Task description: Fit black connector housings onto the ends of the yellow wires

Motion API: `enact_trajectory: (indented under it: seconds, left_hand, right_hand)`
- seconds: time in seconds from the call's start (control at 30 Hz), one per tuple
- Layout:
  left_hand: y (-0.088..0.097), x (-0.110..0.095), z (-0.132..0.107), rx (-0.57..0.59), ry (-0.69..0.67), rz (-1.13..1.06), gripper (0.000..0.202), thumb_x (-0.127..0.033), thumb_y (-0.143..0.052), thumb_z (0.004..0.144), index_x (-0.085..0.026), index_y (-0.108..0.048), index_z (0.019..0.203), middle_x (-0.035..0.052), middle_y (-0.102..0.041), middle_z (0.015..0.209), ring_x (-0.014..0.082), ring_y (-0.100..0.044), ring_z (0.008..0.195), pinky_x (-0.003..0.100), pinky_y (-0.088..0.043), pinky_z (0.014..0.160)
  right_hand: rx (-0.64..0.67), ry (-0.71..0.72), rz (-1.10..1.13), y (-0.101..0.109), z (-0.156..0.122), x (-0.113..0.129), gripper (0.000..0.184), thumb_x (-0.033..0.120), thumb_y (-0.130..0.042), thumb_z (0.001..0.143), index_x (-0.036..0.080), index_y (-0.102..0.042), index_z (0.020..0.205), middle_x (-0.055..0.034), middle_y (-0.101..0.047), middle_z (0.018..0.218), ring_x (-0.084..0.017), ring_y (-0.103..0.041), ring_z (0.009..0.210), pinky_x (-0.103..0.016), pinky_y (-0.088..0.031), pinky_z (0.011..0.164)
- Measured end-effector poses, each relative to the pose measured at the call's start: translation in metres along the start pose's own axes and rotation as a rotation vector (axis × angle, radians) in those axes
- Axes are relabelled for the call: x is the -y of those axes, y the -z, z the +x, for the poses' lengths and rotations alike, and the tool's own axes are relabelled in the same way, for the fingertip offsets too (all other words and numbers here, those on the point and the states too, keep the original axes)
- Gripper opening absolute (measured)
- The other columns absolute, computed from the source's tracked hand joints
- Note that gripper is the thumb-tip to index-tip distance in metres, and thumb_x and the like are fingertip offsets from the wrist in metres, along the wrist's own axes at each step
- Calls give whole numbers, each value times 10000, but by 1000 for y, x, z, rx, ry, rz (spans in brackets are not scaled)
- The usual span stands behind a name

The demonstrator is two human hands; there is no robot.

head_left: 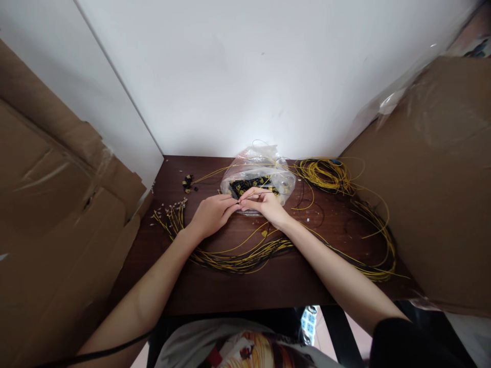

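My left hand (213, 213) and my right hand (266, 205) meet fingertip to fingertip at the front of a clear plastic bag (287, 179). Both are closed in a pinch. A thin dark wire (282, 193) runs out from my right fingers. Between the fingertips sits a small dark piece, mostly hidden, that I cannot make out. Inside the bag lie several small black and yellow parts (245, 185). A long bundle of yellow and black wires (245, 261) curves beneath my wrists, its ends at the left carrying small white tips (169, 208).
A coil of yellow wire (322, 176) lies at the back right of the brown table (245, 296). Several loose black and yellow parts (187, 183) sit at the back left. Cardboard sheets (65, 220) stand left and right, with a white wall (245, 76) behind.
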State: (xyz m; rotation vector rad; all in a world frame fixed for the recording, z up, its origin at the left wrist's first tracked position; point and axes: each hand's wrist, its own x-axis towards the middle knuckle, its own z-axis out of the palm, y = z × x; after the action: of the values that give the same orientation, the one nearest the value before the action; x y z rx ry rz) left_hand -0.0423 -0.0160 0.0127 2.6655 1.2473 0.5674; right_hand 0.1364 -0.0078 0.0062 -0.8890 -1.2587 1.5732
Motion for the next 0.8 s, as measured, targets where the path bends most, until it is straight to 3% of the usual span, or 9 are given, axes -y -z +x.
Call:
enact_trajectory:
  seconds: [0.8]
  left_hand:
    - [1,0,1,7,-9,-9,308,-310,-366,922,-175,-633,849,53,-650,845,164,-591,809,253,-425,724]
  right_hand:
    - [5,5,-5,0,-1,0,213,260,-763,583,147,-649,722,-1,-669,652,-109,-623,621,-262,-514,666]
